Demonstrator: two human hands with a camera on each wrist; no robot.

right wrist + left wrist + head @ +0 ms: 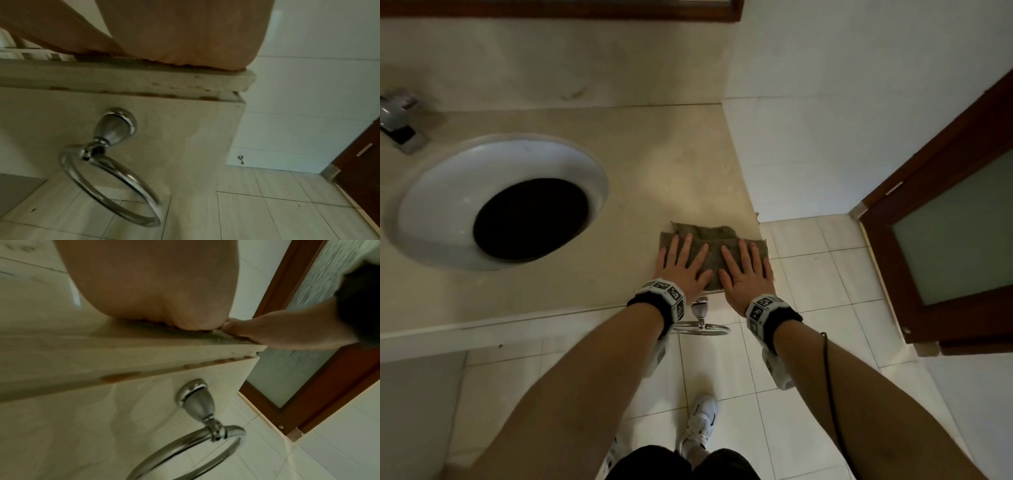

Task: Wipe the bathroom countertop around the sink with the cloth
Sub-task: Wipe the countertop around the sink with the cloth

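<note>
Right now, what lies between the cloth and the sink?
Only bare countertop lies between the cloth and the sink, as the head view shows.

You are looking down on pale square floor tiles (822,281) with dark grout lines. White tiled walls (859,85) rise at twelve to two o'clock. A dark wooden door (941,219) with a frosted glass panel stands at three o'clock. A chrome towel ring (109,183) hangs on the beige cabinet front (185,129). Light is dim.
</note>
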